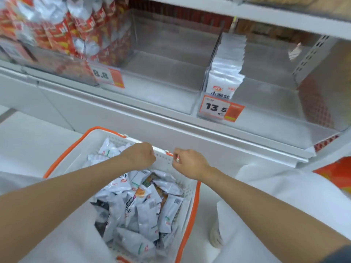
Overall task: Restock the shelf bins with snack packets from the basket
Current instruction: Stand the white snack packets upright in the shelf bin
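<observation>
A shop, seemingly: price tags (220, 109) on shelf bins (167, 76).

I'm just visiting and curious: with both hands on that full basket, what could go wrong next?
1. The left hand and right hand seem to grip the basket by its far rim; tipping it could spill the loose packets.
2. The upright row of white packets in the right bin stands against one wall only, so it might topple sideways.

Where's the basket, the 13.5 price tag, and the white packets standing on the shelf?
basket (190, 219): head view, orange rim, right side.
13.5 price tag (216, 108): head view, the printed number.
white packets (221, 82): head view, front packet's face.
</observation>
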`<state>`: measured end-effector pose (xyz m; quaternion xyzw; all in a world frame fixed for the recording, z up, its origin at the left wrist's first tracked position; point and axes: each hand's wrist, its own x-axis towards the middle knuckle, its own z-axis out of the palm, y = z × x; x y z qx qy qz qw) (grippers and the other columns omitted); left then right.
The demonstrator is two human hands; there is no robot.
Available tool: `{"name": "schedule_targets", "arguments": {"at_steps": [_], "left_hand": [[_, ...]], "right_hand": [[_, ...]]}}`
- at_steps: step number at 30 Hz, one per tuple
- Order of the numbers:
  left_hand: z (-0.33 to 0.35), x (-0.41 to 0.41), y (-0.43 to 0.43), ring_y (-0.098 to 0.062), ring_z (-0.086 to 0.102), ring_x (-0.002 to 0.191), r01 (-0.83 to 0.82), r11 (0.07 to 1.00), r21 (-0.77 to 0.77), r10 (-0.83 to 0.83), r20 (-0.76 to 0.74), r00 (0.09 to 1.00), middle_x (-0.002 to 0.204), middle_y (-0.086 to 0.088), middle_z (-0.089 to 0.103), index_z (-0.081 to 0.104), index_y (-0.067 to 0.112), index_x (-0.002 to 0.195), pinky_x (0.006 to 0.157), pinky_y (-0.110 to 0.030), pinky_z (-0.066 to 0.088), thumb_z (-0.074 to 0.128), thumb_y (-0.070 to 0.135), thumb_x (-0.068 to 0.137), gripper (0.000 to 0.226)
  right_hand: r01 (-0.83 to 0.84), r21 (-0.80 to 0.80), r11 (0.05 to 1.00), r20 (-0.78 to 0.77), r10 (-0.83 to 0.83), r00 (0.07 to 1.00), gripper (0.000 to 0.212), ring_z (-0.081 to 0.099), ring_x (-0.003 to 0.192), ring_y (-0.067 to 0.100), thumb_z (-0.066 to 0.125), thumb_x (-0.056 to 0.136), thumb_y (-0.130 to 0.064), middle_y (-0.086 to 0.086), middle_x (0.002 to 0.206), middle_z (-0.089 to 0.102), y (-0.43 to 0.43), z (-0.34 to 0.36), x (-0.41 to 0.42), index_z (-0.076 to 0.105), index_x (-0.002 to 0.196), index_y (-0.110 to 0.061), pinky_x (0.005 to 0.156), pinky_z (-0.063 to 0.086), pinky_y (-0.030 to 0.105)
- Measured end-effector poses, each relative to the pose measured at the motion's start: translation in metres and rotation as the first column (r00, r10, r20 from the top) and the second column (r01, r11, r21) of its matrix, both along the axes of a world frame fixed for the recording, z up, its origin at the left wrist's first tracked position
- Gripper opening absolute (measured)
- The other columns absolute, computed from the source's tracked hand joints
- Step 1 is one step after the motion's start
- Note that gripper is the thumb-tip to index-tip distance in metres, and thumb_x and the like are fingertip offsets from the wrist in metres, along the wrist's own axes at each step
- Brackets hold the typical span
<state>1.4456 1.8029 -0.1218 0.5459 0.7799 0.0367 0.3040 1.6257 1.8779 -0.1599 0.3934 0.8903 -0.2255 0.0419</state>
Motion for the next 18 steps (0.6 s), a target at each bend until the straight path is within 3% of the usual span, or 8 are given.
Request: {"name": "schedule_targets", "arguments": {"at_steps": [2,4,6,9,13,16,18], "left_hand": [[-0.008,-0.003,-0.004,-0.019,0.058,0.077,0.063,0.993,-0.097,-0.065,-0.023,0.998,0.094,-0.007,0.066,0.059,0.013,0.076,0.071,-0.026,0.048,0.048,0.017,0.088,0.017],[-0.014,-0.006,-0.007,-0.018,0.058,0.078,0.089,0.984,-0.151,-0.099,-0.057,0.993,0.101,-0.006,0.066,0.062,0.012,0.086,0.071,-0.027,0.049,0.046,0.018,0.089,0.017],[-0.02,-0.01,-0.012,-0.018,0.059,0.084,0.095,0.975,-0.2,-0.117,-0.101,0.988,0.11,-0.002,0.063,0.063,0.015,0.096,0.08,-0.03,0.05,0.047,0.022,0.091,0.018],[-0.023,-0.01,-0.015,-0.022,0.058,0.106,0.106,0.962,-0.252,-0.147,-0.151,0.978,0.118,-0.001,0.063,0.065,0.016,0.106,0.095,-0.035,0.049,0.049,0.025,0.092,0.023],[-0.019,-0.005,-0.013,-0.023,0.058,0.109,0.114,0.957,-0.266,-0.156,-0.144,0.977,0.121,-0.002,0.061,0.064,0.016,0.11,0.097,-0.037,0.048,0.051,0.024,0.092,0.024],[-0.017,-0.008,-0.007,-0.021,0.061,0.087,0.087,0.961,-0.261,-0.126,-0.137,0.983,0.116,-0.001,0.061,0.063,0.016,0.106,0.089,-0.038,0.053,0.049,0.024,0.091,0.022],[-0.017,-0.011,-0.005,-0.02,0.061,0.087,0.073,0.961,-0.268,-0.114,-0.143,0.983,0.115,0.0,0.061,0.062,0.017,0.104,0.087,-0.039,0.053,0.049,0.025,0.091,0.02]], "right_hand": [[-0.067,-0.154,0.986,0.205,0.099,0.974,0.027,0.059,0.102,0.028,0.051,0.095,-0.03,0.008,0.11,0.065,-0.002,-0.029,-0.005,0.059,0.114,-0.013,0.078,0.045,0.033],[-0.108,-0.256,0.96,0.358,0.199,0.912,0.034,0.057,0.111,0.028,0.053,0.095,-0.026,0.01,0.123,0.061,-0.008,-0.059,-0.009,0.057,0.124,-0.01,0.086,0.046,0.033],[-0.101,-0.299,0.949,0.439,0.231,0.868,0.045,0.055,0.116,0.032,0.056,0.095,-0.026,0.015,0.131,0.055,-0.016,-0.09,-0.009,0.047,0.135,-0.006,0.089,0.049,0.036],[-0.009,-0.219,0.976,0.43,0.105,0.897,0.068,0.051,0.12,0.034,0.062,0.092,-0.03,0.015,0.137,0.045,-0.024,-0.13,-0.006,0.026,0.146,-0.008,0.094,0.048,0.043],[-0.011,-0.126,0.992,0.344,0.053,0.938,0.049,0.056,0.111,0.033,0.053,0.097,-0.031,0.012,0.125,0.054,-0.018,-0.155,-0.017,0.032,0.139,-0.016,0.086,0.05,0.043],[-0.033,-0.045,0.998,0.338,0.047,0.94,0.029,0.061,0.106,0.032,0.046,0.1,-0.026,0.01,0.118,0.063,-0.011,-0.158,-0.032,0.051,0.127,-0.016,0.087,0.052,0.043],[-0.061,0.009,0.998,0.33,0.054,0.942,0.023,0.064,0.104,0.03,0.047,0.098,-0.016,0.009,0.114,0.066,-0.011,-0.156,-0.039,0.062,0.117,-0.015,0.085,0.053,0.039]]}}
